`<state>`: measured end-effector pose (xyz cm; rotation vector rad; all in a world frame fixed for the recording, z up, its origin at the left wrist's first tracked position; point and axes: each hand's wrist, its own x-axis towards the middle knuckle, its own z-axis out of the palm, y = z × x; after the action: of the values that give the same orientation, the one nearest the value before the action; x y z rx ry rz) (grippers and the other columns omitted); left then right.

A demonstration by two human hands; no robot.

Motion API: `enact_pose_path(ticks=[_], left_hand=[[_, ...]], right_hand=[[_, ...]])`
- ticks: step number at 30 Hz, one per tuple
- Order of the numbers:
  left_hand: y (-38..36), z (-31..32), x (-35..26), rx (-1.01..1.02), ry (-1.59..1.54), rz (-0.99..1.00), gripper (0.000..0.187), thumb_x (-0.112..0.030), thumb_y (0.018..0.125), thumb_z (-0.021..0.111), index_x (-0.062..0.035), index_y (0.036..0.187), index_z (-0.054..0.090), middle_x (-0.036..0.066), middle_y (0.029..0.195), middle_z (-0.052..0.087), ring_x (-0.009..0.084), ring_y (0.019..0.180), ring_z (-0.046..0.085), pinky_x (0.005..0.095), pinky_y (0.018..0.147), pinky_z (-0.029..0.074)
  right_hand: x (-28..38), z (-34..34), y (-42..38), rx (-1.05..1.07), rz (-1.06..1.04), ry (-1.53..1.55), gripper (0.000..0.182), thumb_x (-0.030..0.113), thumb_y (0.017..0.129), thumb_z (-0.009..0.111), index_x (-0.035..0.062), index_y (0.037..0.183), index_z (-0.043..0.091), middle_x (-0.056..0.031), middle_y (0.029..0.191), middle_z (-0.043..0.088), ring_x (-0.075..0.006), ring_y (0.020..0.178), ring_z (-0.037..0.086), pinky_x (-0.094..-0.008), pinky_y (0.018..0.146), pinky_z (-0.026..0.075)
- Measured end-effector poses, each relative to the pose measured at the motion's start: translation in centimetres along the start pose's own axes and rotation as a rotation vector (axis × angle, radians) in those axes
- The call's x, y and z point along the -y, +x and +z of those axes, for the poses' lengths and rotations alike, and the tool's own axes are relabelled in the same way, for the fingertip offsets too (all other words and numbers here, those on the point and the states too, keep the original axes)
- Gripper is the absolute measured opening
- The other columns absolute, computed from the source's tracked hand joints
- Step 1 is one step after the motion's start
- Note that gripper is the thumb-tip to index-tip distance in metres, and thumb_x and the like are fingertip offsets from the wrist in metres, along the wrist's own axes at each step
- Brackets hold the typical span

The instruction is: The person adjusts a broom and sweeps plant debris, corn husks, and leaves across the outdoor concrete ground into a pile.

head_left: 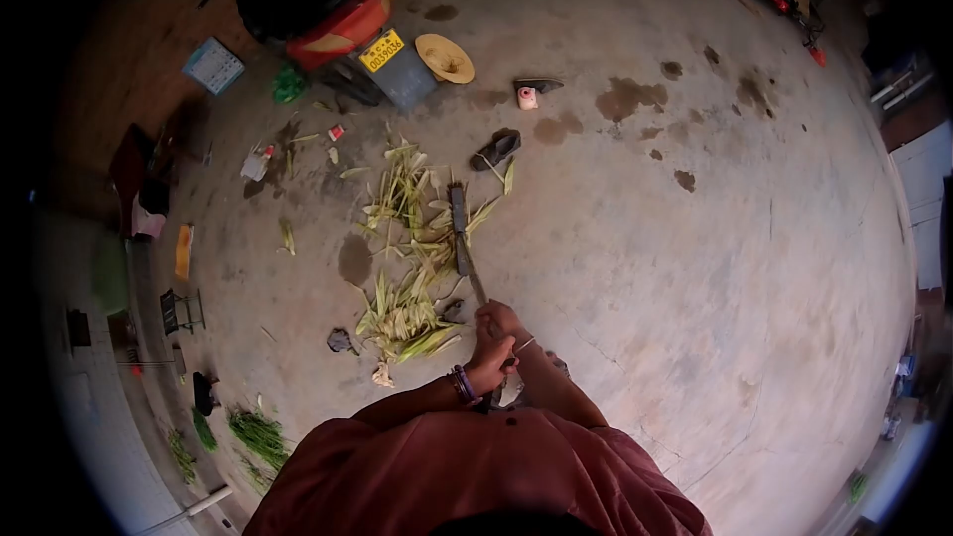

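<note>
Both my hands grip the thin handle of a long broom [465,250]. Its dark head [458,205] rests on the concrete floor ahead of me. My left hand [489,363], with bracelets on the wrist, holds the handle lower down, close to my body. My right hand [499,321] holds it just above. The broom head sits among a long scatter of pale green leaves and husks [407,268] that lies to the left of the handle. My red sleeves and chest fill the bottom of the view.
A red scooter [333,15] with a yellow plate stands at the back left, with a straw hat [445,58] beside it. A dark shoe [495,149] and a pink roll [527,97] lie beyond the leaves. A small stool [181,311] and green bundles [260,432] are at the left.
</note>
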<state>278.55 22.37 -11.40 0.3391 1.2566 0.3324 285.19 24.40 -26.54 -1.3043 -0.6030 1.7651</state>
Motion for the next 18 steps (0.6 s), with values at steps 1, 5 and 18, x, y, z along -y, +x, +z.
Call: enact_pose_path(ticks=[1, 5, 18], left_hand=[[0.1, 1.5, -0.4, -0.055, -0.018, 0.013, 0.020, -0.002, 0.076, 0.047, -0.0144, 0.090, 0.038, 0.004, 0.067, 0.040, 0.0139, 0.047, 0.041, 0.0248, 0.035, 0.029], [0.7, 6.6, -1.2, 0.010, 0.089, 0.040, 0.044, -0.005, 0.079, 0.047, -0.0171, 0.113, 0.024, 0.007, 0.069, 0.043, 0.0155, 0.051, 0.047, 0.0257, 0.035, 0.031], [17.3, 25.3, -6.0, 0.247, -0.130, -0.074, 0.008, -0.010, 0.078, 0.050, -0.0091, 0.083, 0.044, 0.001, 0.058, 0.042, 0.0083, 0.044, 0.038, 0.0203, 0.034, 0.023]], right_hand=[[0.7, -0.5, 0.5, 0.040, -0.022, 0.014, 0.014, 0.009, 0.073, 0.054, 0.0047, 0.086, 0.053, -0.0026, 0.065, 0.049, -0.0122, 0.057, 0.047, -0.0269, 0.052, 0.040], [7.2, -5.2, -1.6, -0.078, 0.196, 0.213, 0.010, 0.003, 0.074, 0.052, 0.0029, 0.083, 0.048, -0.0028, 0.060, 0.045, -0.0129, 0.049, 0.045, -0.0229, 0.042, 0.036], [11.5, -31.4, 5.9, -0.357, 0.156, 0.193, 0.007, 0.004, 0.071, 0.045, -0.0002, 0.074, 0.041, -0.0124, 0.054, 0.046, -0.0249, 0.041, 0.047, -0.0353, 0.037, 0.041]])
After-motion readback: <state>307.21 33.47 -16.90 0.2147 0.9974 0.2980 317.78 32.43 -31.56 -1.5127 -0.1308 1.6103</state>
